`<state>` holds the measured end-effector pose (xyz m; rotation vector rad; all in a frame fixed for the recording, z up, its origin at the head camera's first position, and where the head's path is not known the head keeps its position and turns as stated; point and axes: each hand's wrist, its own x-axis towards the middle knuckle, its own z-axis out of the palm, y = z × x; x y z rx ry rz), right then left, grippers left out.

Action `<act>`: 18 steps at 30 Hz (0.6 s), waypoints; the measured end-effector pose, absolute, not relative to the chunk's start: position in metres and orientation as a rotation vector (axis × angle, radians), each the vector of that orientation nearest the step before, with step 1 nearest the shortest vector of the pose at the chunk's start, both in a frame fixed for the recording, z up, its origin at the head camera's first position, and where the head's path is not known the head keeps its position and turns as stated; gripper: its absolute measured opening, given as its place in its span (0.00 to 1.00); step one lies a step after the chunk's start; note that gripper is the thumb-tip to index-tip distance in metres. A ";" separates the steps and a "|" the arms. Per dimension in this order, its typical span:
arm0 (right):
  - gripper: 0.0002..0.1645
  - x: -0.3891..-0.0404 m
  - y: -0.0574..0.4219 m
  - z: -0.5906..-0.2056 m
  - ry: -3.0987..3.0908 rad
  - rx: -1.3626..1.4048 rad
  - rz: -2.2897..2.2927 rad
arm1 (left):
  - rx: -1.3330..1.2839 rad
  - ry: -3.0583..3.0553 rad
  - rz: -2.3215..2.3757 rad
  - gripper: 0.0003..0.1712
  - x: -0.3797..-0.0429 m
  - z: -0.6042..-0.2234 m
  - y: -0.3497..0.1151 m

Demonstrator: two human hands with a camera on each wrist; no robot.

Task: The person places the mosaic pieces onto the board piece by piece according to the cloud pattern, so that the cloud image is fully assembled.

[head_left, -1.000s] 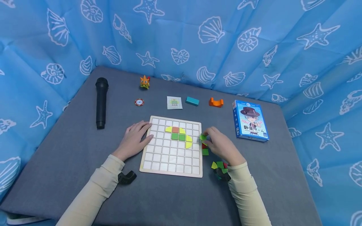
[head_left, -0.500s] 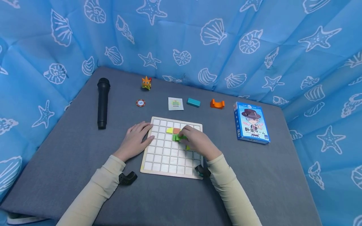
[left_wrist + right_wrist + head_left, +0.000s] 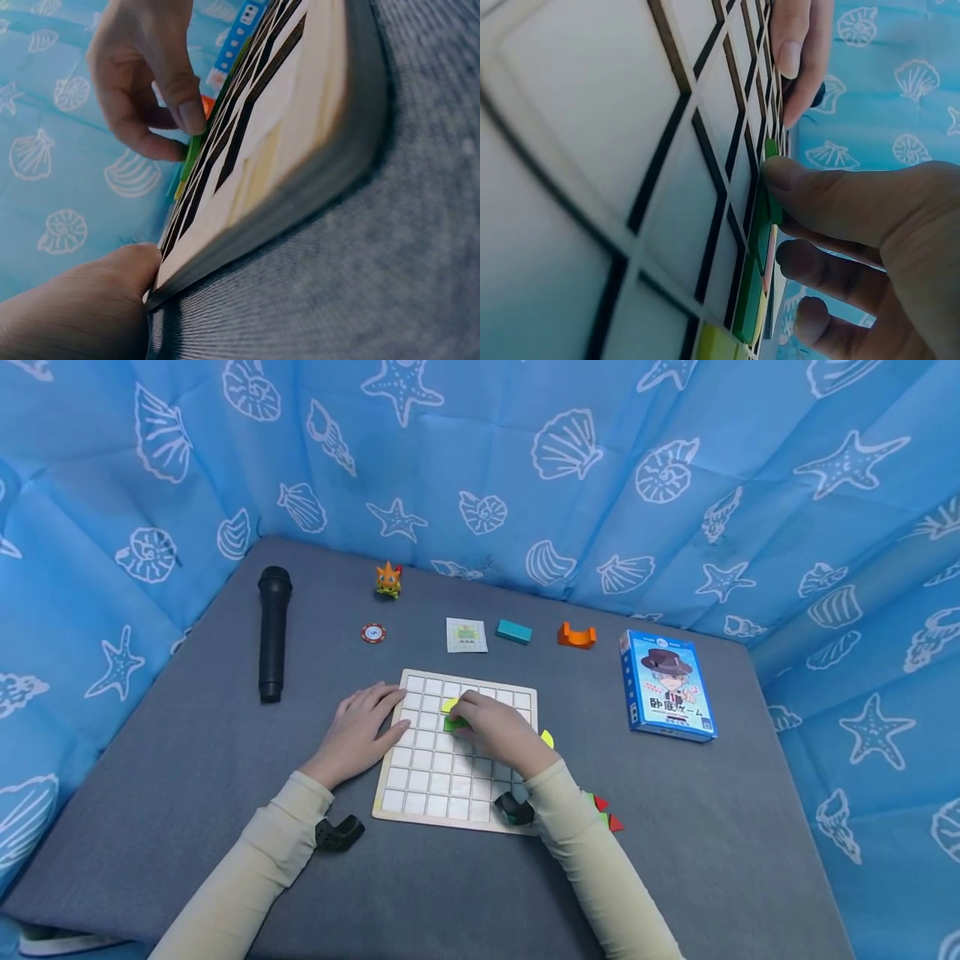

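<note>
A wooden grid board (image 3: pixel 431 781) with white square cells lies in the middle of the table. My left hand (image 3: pixel 356 735) rests at its left edge, fingers fairly straight, thumb on the rim. Over the board's upper middle, my right hand (image 3: pixel 498 731) pinches a green tile (image 3: pixel 772 184) between thumb and finger. In the right wrist view that tile is tilted against the grid, beside a green tile (image 3: pixel 748 300) set in a cell and a yellow piece (image 3: pixel 716 343). Another yellow piece (image 3: pixel 448 704) shows above my right fingertips; my right hand hides other set pieces.
Right of the board lie a yellow piece (image 3: pixel 547 738) and red triangles (image 3: pixel 616 823), partly behind my right sleeve. Beyond the board are a pattern card (image 3: pixel 467 636), teal block (image 3: pixel 513 632), orange piece (image 3: pixel 576 636), poker chip (image 3: pixel 372 633) and figurine (image 3: pixel 388 580). A microphone (image 3: pixel 272 635) and box (image 3: pixel 667 685) flank them.
My right hand has carried a green tile leftward from the pieces at the board's right edge to the grid's upper middle, shifting slightly further left in the last half second. My left hand stays put.
</note>
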<state>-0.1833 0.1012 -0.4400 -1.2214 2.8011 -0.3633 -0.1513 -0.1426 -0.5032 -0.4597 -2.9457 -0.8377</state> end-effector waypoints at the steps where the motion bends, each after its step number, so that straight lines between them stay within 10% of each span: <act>1: 0.10 -0.184 0.100 -0.440 2.806 -1.227 -0.357 | -0.459 -2.946 -0.834 0.32 -0.151 -0.503 -0.143; 18: 0.11 -0.183 0.092 -0.439 2.825 -1.241 -0.282 | -0.456 -2.948 -0.823 0.32 -0.151 -0.502 -0.142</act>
